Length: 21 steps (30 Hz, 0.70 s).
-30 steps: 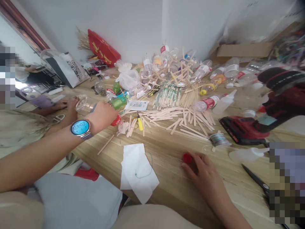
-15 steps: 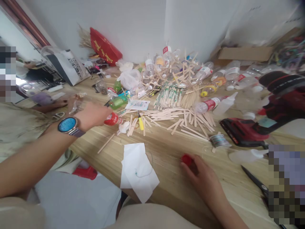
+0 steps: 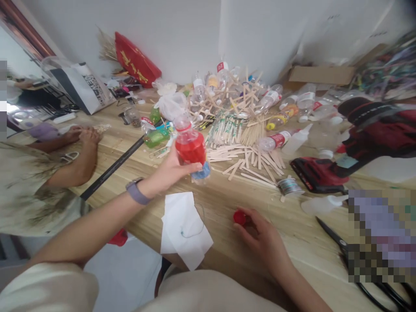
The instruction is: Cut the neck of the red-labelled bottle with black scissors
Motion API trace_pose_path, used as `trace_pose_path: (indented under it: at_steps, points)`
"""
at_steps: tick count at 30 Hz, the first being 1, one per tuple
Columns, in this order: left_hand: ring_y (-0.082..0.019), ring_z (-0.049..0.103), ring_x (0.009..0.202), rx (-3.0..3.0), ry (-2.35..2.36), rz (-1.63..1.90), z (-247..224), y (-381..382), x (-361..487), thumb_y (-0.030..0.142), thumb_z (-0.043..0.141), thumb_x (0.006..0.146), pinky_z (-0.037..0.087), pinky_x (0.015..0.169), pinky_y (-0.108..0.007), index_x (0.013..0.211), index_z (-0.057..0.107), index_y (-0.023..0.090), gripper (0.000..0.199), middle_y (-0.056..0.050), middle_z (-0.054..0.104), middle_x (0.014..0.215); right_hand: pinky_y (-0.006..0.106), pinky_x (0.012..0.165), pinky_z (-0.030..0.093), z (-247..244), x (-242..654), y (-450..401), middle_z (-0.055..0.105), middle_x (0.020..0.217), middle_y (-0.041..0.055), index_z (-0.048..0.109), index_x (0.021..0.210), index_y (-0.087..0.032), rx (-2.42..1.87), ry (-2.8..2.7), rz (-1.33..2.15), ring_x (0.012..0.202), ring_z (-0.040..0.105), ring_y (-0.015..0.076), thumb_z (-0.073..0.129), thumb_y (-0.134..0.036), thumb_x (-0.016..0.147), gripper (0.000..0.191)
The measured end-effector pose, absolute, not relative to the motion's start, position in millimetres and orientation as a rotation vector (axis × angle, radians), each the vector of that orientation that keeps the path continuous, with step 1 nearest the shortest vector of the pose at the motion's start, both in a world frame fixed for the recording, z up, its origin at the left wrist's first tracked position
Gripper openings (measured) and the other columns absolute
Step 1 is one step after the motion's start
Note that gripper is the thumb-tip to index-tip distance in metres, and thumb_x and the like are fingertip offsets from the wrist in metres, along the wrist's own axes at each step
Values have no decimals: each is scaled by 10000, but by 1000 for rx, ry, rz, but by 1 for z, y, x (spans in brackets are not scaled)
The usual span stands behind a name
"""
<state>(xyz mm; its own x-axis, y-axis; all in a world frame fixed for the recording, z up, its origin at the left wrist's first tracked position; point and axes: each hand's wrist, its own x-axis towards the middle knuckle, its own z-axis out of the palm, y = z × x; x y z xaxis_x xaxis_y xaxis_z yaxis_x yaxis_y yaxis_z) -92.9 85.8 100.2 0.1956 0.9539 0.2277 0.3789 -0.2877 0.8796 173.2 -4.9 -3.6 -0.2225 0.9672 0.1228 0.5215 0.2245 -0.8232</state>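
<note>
My left hand (image 3: 169, 171) is wrapped round a clear plastic bottle (image 3: 191, 147) with a red label, lifted above the table a little left of centre. The bottle's neck points up and slightly left, and no cap shows on it. Between the thumb and fingers of my right hand (image 3: 268, 236) is a red bottle cap (image 3: 239, 218), low over the bare wood. White paper sheets (image 3: 182, 225) lie overlapping between my hands, with a thin dark green thread (image 3: 195, 235) curled on top.
Wooden craft sticks (image 3: 227, 154) and several plastic bottles (image 3: 270, 100) are heaped toward the wall. At right are a red cordless drill (image 3: 320, 175), a wire spool (image 3: 289, 185) and black scissors (image 3: 341, 245). A co-worker's hands (image 3: 89, 136) work at left beside a black strip (image 3: 113, 167).
My left hand has lifted the red-labelled bottle from the pile and brought it right. My right hand still holds the cap. A black strip now shows on the table at left.
</note>
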Motion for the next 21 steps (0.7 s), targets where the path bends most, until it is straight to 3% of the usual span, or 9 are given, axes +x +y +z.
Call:
trace_pose_path:
  at_steps: [3,7,14,17,21]
  points:
    - [-240,585,1108,1677,1113,1092,71,87,-69,344,782,689,451,969,-413,1279,390,216,719,-106,584,1251,345,710,568,-2,171,-8,708,901,75,640,1069,-188,-1369,-1806,917,746,682,207,565,-341,824,299]
    - [-245,586,1106,1638,1142,1072,45,90,-57,346,787,691,428,996,-429,1261,401,215,701,-109,583,1235,329,702,561,0,168,-9,701,921,74,647,1018,-192,-1359,-1799,969,762,675,198,559,-329,818,258]
    - [-284,513,1247,1842,1284,956,54,79,-77,398,801,679,389,1053,-442,1322,419,219,769,-138,522,1358,343,734,574,2,167,-9,686,989,93,646,1066,-190,-1324,-1792,1034,806,679,203,563,-327,841,276]
    - [-278,543,1192,2029,1644,824,59,53,-102,403,630,838,416,1016,-467,1254,502,207,477,-121,584,1267,340,733,580,2,168,-11,680,1023,108,647,1081,-191,-1319,-1784,1026,831,679,207,567,-324,850,278]
    - [-300,605,981,2200,1900,361,42,14,-125,297,546,886,464,905,-477,961,638,192,159,-109,674,1004,344,741,579,2,165,-11,694,1006,103,633,1124,-190,-1316,-1773,1050,819,686,203,565,-320,848,313]
